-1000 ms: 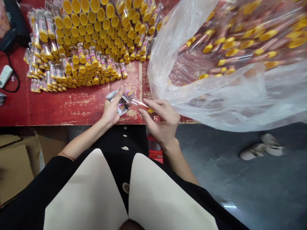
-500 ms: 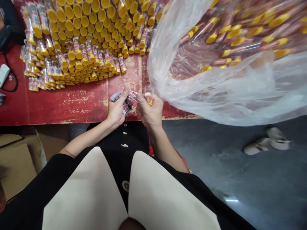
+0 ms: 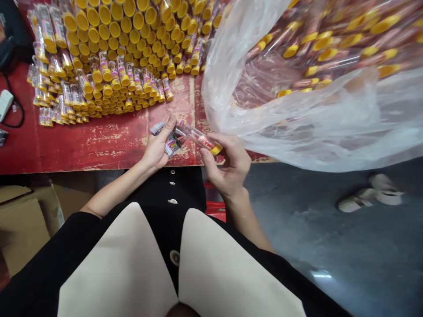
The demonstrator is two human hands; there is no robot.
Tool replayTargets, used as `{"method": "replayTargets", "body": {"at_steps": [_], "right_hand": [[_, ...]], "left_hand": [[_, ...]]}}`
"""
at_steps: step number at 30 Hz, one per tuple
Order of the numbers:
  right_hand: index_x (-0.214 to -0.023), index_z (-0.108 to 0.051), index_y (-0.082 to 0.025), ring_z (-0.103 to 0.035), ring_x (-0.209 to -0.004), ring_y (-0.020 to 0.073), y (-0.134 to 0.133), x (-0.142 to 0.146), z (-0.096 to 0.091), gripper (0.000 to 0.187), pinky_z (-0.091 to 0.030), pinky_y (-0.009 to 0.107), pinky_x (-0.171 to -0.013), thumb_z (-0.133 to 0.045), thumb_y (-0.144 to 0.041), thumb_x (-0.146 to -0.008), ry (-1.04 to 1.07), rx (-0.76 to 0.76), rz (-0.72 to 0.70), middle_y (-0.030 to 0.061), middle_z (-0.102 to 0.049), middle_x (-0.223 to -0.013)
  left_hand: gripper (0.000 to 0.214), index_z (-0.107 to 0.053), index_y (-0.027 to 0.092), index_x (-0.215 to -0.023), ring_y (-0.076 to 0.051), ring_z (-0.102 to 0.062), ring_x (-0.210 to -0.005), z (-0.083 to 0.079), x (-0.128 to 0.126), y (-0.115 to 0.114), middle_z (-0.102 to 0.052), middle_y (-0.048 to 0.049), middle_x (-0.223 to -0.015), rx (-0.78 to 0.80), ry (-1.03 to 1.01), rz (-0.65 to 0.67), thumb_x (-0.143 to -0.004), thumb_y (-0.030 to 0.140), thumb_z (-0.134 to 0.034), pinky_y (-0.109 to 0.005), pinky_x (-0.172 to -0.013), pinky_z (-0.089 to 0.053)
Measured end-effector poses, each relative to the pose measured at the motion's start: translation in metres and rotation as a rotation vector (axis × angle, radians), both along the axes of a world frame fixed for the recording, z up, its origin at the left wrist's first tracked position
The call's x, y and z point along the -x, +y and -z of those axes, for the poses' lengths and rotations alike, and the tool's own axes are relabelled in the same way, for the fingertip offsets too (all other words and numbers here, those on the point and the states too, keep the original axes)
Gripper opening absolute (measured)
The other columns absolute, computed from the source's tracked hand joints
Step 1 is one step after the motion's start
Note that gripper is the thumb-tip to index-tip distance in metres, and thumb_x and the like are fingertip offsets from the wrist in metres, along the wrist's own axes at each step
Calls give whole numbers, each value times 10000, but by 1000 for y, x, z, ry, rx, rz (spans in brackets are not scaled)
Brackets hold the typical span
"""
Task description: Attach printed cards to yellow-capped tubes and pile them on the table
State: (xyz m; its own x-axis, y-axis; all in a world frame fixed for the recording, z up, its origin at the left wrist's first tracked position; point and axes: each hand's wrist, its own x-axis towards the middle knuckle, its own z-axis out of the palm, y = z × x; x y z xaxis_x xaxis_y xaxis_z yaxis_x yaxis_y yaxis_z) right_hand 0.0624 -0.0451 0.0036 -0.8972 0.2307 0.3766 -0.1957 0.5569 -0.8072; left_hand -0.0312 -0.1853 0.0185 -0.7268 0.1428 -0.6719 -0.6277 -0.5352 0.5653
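Writing first: the printed sleeves (image 3: 172, 145) in our left hand (image 3: 156, 149) carried purple and yellow lettering on a dark and silvery ground, too small for us to read. The capped tube (image 3: 205, 141) in our right hand (image 3: 232, 162) showed red and white inside or on its wall; we couldn't tell which, nor make out any words. Up on the stacked tubes (image 3: 110, 33), purple-and-white labels faced us along the front and barcode-like bars at the left, brand blurred. Hands: we had them apart, both over the near edge of the red table (image 3: 99, 152). Left was clamped on the sleeves, thumb on top, fingers underneath, pieces poking out toward the right. Right was partly open, thumb and fingers pinching the tube by its yellow cap end, clear end tilted up and left toward the sleeves. We couldn't tell whether that end touched the nearest sleeve. So the tube sat between our hands, just off the table's front edge, with the stack beyond to the left. To the right lay a translucent bag (image 3: 325, 136), mouth open, loose tubes (image 3: 352, 59) with yellow caps jumbled inside, print unreadable there too.
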Motion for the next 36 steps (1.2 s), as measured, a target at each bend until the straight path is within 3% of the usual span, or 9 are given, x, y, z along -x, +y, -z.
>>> {"method": "replayTargets", "body": {"at_steps": [2,5,9,14,19,23,29,36], "right_hand": [[-1168,-716,-258,-670,-840,193,2,-2,-7,314,-601,368,-769,-699,-333,-864,-2,-108,37,70,-722,-967],[-1208,-720,-293,-650,-751,161,3,-5,-15,358,-585,329,-698,-723,-288,-849,39,-139,47,56,-725,-936],[-1275,-693,-298,-662,-809,168,4,-7,-19,410,-585,327,-717,-709,-295,-866,26,-78,30,68,-720,-986],[-1386,-615,-273,-679,-984,193,0,-8,-20,427,-593,372,-838,-537,-298,-967,-105,65,-186,93,-698,-1101],[-1329,-661,-313,-665,-833,160,-9,-5,-10,408,-564,321,-691,-558,-224,-945,34,148,22,72,-698,-1032],[-1288,-689,-319,-647,-775,144,-12,-2,-4,383,-536,294,-615,-601,-242,-924,-10,172,-32,57,-684,-1002],[-1394,-595,-359,-623,-797,152,-26,1,5,492,-565,310,-663,-612,-221,-922,37,210,4,46,-638,-934],[-1177,-744,-363,-639,-744,130,-35,13,15,320,-593,325,-670,-681,-239,-889,92,296,178,19,-584,-895]], "left_hand": [[260,-646,157,-760,-126,-707,-690,-1,0,-2,-678,22,-691,-1,-14,22,-740,314,-853,-282,-770,-610],[274,-645,157,-747,-141,-719,-695,-5,-2,-3,-683,13,-684,-32,-19,52,-725,322,-862,-290,-755,-622],[301,-656,158,-738,-176,-747,-769,-10,-8,-1,-693,6,-692,-56,31,88,-666,321,-898,-295,-772,-624],[329,-705,167,-814,-198,-750,-942,-9,-12,2,-741,-12,-824,-22,97,4,-617,311,-925,-276,-843,-594],[302,-745,200,-892,-169,-739,-908,-8,-15,2,-747,-10,-859,36,198,39,-700,399,-866,-255,-830,-585],[246,-749,203,-864,-154,-734,-897,-6,-14,2,-745,-3,-835,30,145,-38,-717,365,-860,-231,-814,-578],[286,-755,198,-862,-174,-728,-1004,2,-20,7,-765,-6,-915,-29,217,-37,-650,321,-903,-241,-873,-558],[326,-766,237,-971,-153,-724,-973,3,-24,9,-753,-1,-958,-17,233,-30,-671,246,-892,-203,-808,-547]]}}
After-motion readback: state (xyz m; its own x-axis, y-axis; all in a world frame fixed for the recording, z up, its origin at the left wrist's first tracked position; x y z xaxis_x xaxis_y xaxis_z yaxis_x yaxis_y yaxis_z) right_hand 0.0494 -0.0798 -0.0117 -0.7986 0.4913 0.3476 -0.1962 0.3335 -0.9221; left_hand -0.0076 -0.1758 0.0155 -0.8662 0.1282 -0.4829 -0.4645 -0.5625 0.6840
